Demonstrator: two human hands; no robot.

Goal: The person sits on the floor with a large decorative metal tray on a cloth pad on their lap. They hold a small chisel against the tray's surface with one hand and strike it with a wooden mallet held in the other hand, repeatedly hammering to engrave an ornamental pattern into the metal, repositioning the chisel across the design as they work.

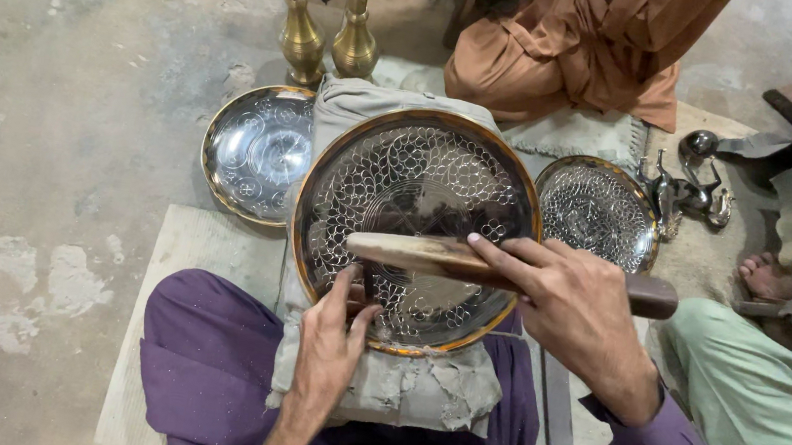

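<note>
We are holding a long brown wooden mallet (432, 256) lying left-right across the round engraved brass tray (416, 195), right hand (573, 307) fingers wrapped around it, left hand (331, 339) fingers pinching a small chisel (361, 283).

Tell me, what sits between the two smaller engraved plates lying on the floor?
In the head view, the large engraved plate on its grey cloth pad lies between the left plate and the right plate, overlapping both.

A metal-craft workshop, worked on the floor. Engraved trays (413, 224) lie on a bare concrete floor (70, 116). Brass vases (301, 38) stand beside them.
</note>
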